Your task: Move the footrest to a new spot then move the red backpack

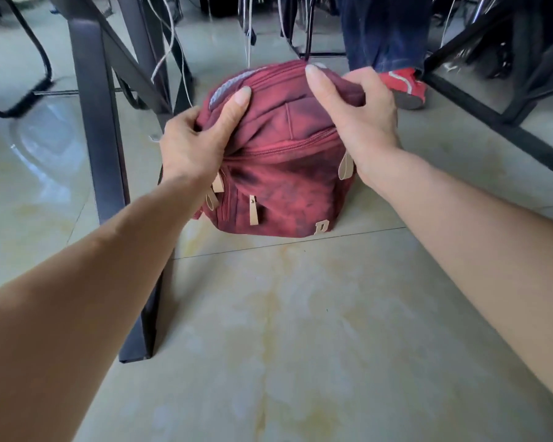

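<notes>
A single tan letter patch, reading "D" or "P", is showing low on the front of the red backpack (278, 173); you can't tell which, and no other writing is legible. Your left hand (195, 145) is clenching a bunched fold of the soft, mottled fabric at the bag's upper left, thumb pressing on top. Your right hand (358, 116) is closing around the fabric at the upper right, thumb lying flat across the crown. The backpack is sitting on the glossy pale floor tiles (300, 330), just right of a dark metal table leg (99, 138). Tan zipper pulls (253, 210) are hanging from its front pockets. A red shoe (403, 86) is standing behind your right hand.
</notes>
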